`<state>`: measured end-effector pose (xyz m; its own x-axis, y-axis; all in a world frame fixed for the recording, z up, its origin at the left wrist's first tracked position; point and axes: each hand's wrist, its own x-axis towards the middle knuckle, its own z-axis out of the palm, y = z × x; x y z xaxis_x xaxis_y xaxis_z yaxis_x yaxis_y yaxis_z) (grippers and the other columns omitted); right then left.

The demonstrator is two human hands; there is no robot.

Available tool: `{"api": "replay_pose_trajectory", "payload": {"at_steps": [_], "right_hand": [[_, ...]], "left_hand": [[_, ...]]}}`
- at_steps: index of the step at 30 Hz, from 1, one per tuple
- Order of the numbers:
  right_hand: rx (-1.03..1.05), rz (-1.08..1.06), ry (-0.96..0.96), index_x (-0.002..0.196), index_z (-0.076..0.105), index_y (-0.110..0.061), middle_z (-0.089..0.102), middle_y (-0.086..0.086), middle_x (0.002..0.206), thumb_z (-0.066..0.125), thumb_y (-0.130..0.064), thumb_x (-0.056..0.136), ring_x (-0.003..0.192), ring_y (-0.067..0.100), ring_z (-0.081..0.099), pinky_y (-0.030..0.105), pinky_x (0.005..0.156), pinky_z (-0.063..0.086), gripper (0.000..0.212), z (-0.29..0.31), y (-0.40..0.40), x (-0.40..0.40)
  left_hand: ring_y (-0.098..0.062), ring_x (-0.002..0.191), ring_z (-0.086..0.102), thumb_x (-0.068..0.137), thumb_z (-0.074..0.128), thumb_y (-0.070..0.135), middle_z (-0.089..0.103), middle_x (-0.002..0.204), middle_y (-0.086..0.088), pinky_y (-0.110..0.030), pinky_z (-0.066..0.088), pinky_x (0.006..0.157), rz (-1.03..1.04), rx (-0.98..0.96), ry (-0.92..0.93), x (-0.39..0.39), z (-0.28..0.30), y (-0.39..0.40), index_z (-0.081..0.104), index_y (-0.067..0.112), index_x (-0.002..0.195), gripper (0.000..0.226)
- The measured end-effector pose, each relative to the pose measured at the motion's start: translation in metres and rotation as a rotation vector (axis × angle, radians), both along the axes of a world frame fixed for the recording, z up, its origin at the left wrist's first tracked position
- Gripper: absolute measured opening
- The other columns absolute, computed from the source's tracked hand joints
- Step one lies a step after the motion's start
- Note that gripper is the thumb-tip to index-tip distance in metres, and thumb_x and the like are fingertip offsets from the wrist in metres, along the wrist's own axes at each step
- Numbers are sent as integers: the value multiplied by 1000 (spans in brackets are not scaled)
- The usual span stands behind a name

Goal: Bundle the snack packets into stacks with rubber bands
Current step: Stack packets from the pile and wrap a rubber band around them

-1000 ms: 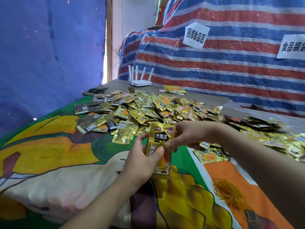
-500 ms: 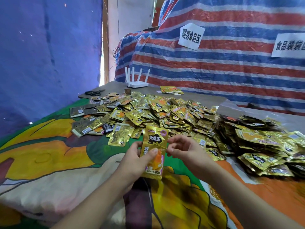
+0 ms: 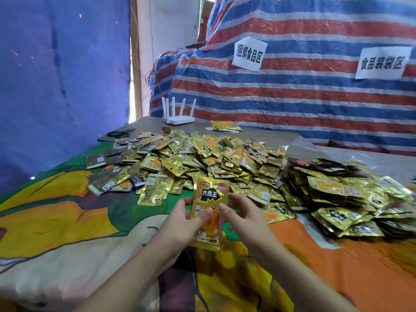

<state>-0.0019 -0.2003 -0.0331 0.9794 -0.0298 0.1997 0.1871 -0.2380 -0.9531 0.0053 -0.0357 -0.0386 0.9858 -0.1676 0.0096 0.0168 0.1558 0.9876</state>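
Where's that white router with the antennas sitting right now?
The white router stands at the far left end of the table, against the striped tarp, behind the heap of snack packets and right of the black scissors.

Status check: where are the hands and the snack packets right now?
Left hand and right hand both grip the held stack of gold packets, upright. No rubber band visible. Loose packet pile lies behind; nothing blocking.

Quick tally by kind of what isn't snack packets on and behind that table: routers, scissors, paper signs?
White router: 1
Black scissors: 1
Paper signs on the striped tarp: 2
Total: 4
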Motion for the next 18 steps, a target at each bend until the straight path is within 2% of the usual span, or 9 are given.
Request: {"api": "replay_pose_trajectory", "payload": {"at_steps": [2, 4, 8, 11, 14, 18], "right_hand": [[57, 10, 94, 118, 66, -24, 72, -5, 106, 67, -37, 93, 95, 7, 67, 18, 66, 48, 28, 3, -1, 1], [97, 16, 99, 108, 70, -21, 74, -4, 97, 66, -34, 94, 86, 9, 68, 21, 64, 49, 20, 10, -6, 2], [360, 64, 147, 107, 63, -6, 73, 4, 87, 67, -25, 92, 80, 17, 70, 30, 67, 55, 23, 19, -18, 1], [499, 39, 163, 114, 60, 2, 72, 12, 93, 68, -23, 88, 86, 22, 70, 37, 71, 60, 37, 27, -26, 1], [557, 48, 149, 108, 62, 3, 70, 16, 94, 71, -26, 80, 88, 27, 68, 39, 71, 61, 42, 36, -42, 0], [532, 30, 133, 105, 65, 0, 72, 16, 95, 74, -27, 73, 85, 27, 68, 36, 67, 61, 43, 47, -67, -1]], "left_hand": [[-25, 83, 75, 68, 71, 41, 76, 93, -6, -45, 60, 73, -15, 75, -33, 1, 4, -4, 48, 26, 110, 50], [-25, 82, 75, 66, 72, 45, 75, 96, -6, -50, 60, 78, -5, 138, -64, 2, 9, -7, 49, 25, 111, 55], [-23, 93, 72, 57, 76, 55, 70, 107, -3, -49, 58, 84, 45, 242, -139, 7, 23, -20, 57, 24, 107, 62], [-20, 91, 70, 56, 78, 55, 67, 105, -1, -47, 59, 82, 107, 269, -154, 11, 34, -35, 58, 24, 100, 57], [-22, 89, 68, 70, 81, 47, 64, 96, -3, -45, 59, 79, 124, 330, -182, 18, 42, -52, 55, 22, 91, 42], [-12, 80, 60, 73, 74, 57, 59, 86, 5, -30, 53, 68, 105, 465, -260, 26, 52, -78, 52, 25, 84, 41]]}}
